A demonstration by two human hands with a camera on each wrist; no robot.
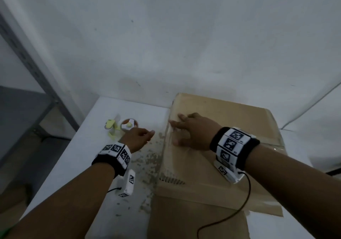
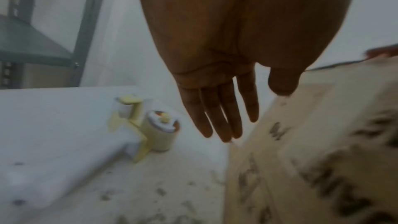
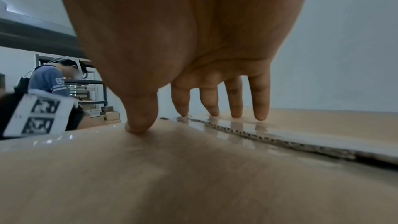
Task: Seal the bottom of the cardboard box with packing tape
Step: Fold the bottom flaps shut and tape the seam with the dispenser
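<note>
A brown cardboard box (image 1: 221, 124) lies flaps-up on the white table (image 1: 77, 155), with glossy clear tape (image 3: 237, 135) along its centre seam (image 3: 280, 140). My right hand (image 1: 181, 130) presses spread fingertips (image 3: 260, 115) and thumb onto the tape near the box's far left edge. My left hand (image 1: 140, 137) hovers over the table just left of the box, fingers (image 2: 217, 125) straight and relaxed, holding nothing. A yellow tape dispenser (image 1: 121, 127) with its roll (image 2: 160, 134) stands on the table beyond the left hand.
A grey metal shelf frame (image 1: 33, 72) stands at the left. A white wall (image 1: 184, 45) rises right behind table and box. Printed lettering (image 2: 323, 168) covers the box's left side. Another person (image 3: 51, 81) works far off in the right wrist view.
</note>
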